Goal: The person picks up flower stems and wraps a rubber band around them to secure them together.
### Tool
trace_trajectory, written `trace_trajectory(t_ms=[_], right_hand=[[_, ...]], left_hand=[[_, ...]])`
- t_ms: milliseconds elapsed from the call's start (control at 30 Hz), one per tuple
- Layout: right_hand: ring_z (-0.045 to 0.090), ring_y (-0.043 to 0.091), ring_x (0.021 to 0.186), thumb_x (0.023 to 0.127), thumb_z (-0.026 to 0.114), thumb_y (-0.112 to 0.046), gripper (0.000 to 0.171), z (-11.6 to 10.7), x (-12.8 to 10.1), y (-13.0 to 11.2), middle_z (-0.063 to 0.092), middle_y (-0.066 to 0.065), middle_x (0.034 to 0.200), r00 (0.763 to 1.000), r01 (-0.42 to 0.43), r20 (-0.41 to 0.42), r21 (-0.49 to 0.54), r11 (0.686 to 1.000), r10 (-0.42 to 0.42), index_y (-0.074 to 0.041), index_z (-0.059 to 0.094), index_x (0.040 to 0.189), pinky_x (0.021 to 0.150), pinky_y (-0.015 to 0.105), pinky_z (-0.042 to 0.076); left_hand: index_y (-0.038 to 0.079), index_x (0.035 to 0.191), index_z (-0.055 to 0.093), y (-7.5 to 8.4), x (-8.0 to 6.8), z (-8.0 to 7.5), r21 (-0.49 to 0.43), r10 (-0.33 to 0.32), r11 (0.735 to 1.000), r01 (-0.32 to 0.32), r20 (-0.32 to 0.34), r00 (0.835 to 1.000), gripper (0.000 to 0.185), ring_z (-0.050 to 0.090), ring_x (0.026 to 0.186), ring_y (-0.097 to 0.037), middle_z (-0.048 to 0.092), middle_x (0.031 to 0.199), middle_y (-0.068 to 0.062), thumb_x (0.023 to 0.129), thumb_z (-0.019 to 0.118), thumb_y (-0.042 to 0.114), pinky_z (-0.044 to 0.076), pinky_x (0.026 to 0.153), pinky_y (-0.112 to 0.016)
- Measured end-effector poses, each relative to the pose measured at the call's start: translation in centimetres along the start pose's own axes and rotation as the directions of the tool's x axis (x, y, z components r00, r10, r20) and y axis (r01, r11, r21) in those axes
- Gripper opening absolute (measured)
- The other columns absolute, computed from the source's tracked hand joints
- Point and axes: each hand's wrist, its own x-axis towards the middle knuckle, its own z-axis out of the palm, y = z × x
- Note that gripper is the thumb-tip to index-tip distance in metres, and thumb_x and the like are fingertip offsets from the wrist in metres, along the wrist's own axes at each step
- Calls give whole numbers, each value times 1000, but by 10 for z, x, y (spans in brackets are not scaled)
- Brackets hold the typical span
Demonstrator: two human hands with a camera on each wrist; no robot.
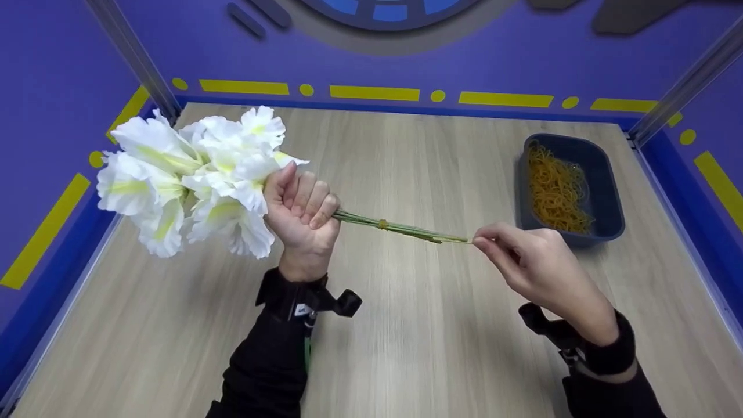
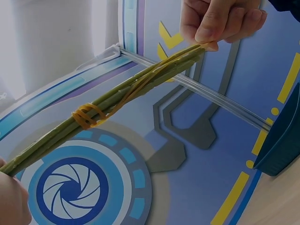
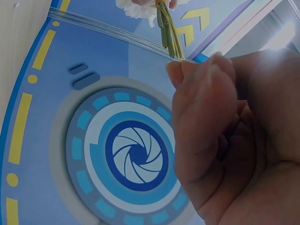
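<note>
My left hand (image 1: 305, 206) grips a bunch of white artificial flowers (image 1: 232, 148) by the green stems (image 1: 357, 217), just below the blooms. The blooms point left and the stems run right, tilted slightly down. A yellow rubber band (image 2: 89, 116) is wound in several turns around the stems. From these turns, a stretched strand runs along the stems to their cut ends. There my right hand (image 1: 531, 258) pinches the strand between thumb and fingertips, just past the stem ends. In the right wrist view, the fingers (image 3: 204, 93) hide part of this pinch.
A dark blue plastic box (image 1: 606, 191) stands at the right on the wooden table (image 1: 400, 325). Many loose yellow rubber bands (image 1: 554, 191) lie heaped in its left part. Purple-blue panels (image 1: 371, 69) with yellow marks enclose the table at the back and sides.
</note>
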Motion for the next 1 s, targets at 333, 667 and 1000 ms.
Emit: trace_trajectory(t_ms=[333,667,1000], right_hand=[[36,-4,51,91,71,0,17,5,3,2,50,-16,69,999,40,15,12,999,-40,-14,70,101,44,14,32],[42,-4,54,94,69,-3,13,3,1,2,64,-11,79,994,109,-3,-14,994,-109,-12,70,103,47,15,39],[45,-3,54,100,63,-13,8,3,3,4,69,-5,81,983,181,-36,-50,982,-183,-10,70,103,45,18,40]], left_hand=[[21,60,17,2,1,1,-17,-2,1000,2,-39,999,48,13,39,-4,19,47,8,89,52,6,17,31,-16],[21,60,17,3,2,0,7,6,1000,-5,-48,999,47,12,39,-4,19,47,8,88,52,6,17,30,-16],[21,60,17,3,1,2,8,-80,997,81,-57,995,49,13,39,-4,17,48,9,90,53,7,16,31,-16]])
